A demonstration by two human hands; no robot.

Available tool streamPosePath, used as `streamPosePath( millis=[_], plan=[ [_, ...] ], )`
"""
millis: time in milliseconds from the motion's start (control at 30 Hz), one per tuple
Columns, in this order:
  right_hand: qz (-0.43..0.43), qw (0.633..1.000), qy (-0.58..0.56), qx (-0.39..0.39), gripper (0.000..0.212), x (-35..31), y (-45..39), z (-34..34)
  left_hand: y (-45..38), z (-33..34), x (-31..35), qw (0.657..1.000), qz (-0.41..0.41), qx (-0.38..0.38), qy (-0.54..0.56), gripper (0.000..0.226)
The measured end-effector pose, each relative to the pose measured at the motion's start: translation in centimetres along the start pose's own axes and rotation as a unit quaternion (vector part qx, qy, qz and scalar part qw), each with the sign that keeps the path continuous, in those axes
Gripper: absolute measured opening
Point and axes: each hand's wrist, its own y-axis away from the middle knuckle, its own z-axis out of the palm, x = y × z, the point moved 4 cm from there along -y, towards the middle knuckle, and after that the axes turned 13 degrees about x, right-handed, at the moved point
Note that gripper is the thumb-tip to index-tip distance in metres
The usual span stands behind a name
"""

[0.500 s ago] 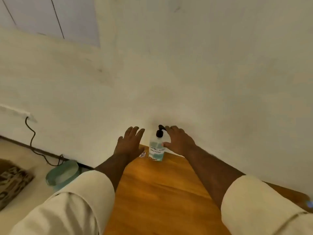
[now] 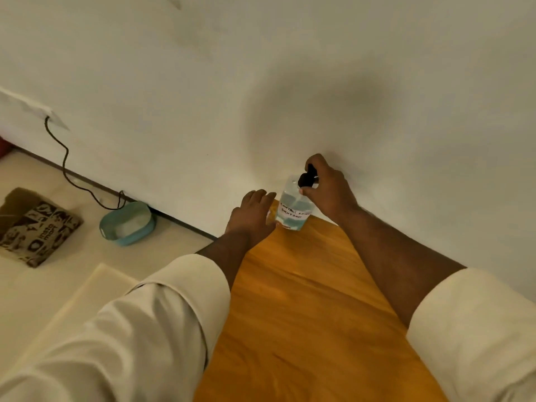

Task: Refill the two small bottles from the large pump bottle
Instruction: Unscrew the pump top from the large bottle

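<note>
A clear large pump bottle (image 2: 293,211) with pale blue liquid, a handwritten white label and a black pump head stands at the far edge of the wooden table (image 2: 304,300), against the wall. My right hand (image 2: 327,188) is closed around the black pump head at its top. My left hand (image 2: 251,217) lies just left of the bottle with fingers spread, covering something small at the table's far left corner; only a sliver of a small clear bottle (image 2: 271,217) shows beside the fingers.
A white wall (image 2: 290,82) rises right behind the table. On the floor to the left are a teal basin (image 2: 127,224), a printed paper bag (image 2: 34,227), a black cable (image 2: 66,166) and a pale board (image 2: 87,300).
My right hand has closed onto the pump head; before it was open beside the bottle. My left hand stays near the bottle's left side. The camera has tilted, showing more of the floor.
</note>
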Motion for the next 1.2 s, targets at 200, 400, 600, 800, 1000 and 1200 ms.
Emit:
streamPosePath(
  millis=[200, 400, 600, 800, 1000, 1200],
  plan=[
    [-0.04, 0.999, 0.003, 0.0, 0.031, -0.1, 3.7, -2.0, 2.5, -0.1, 2.5, 0.995, -0.015, 0.035, 0.097, 0.079],
    [-0.02, 0.997, -0.042, 0.054, 0.036, 1.2, 13.2, -7.9, 12.6, 1.5, 7.8, 0.972, -0.025, 0.006, 0.234, 0.104],
    [0.021, 1.0, 0.009, -0.004, 0.035, 2.2, 24.1, -13.1, 21.1, 3.9, 13.5, 0.922, -0.066, -0.089, 0.371, 0.124],
    [0.059, 0.997, 0.029, -0.033, 0.04, 4.6, 33.4, -16.5, 25.7, 5.1, 19.2, 0.911, 0.025, -0.196, 0.362, 0.112],
    [0.084, 0.996, 0.014, -0.031, 0.052, 7.4, 39.5, -19.2, 29.6, 6.1, 24.8, 0.891, 0.013, -0.239, 0.386, 0.078],
    [0.107, 0.994, 0.005, -0.029, 0.059, 10.0, 41.0, -21.7, 31.9, 7.5, 28.5, 0.901, -0.019, -0.212, 0.379, 0.09]
  ],
)
